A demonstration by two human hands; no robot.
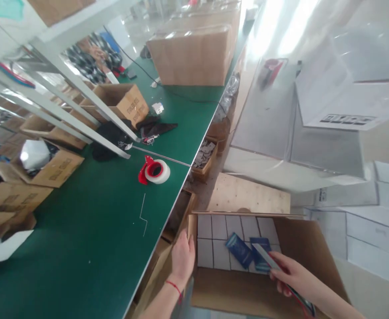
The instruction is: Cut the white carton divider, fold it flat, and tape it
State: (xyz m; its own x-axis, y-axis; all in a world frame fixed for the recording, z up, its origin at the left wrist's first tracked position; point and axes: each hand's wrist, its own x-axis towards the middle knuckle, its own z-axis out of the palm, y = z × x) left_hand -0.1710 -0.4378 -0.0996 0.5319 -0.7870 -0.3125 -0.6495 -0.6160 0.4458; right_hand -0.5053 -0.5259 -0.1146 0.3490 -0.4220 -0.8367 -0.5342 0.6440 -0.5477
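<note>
My left hand (182, 259) rests on the left flap of an open cardboard box (300, 248) beside the green table; a red string circles its wrist. My right hand (289, 277) reaches over the box and holds a thin flat packet (267, 259) by its edge. Inside the box lie rows of small white boxes (221, 228), with two dark blue packets (239, 250) lying loose on top of them. The held packet points toward the blue ones.
A green table (91, 239) runs along the left, with a red tape dispenser (154, 170), dark cloth (147, 128), several open cartons (51, 168) and a big brown carton (192, 55). A plywood sheet (247, 195) and white cartons (363, 221) lie on the floor.
</note>
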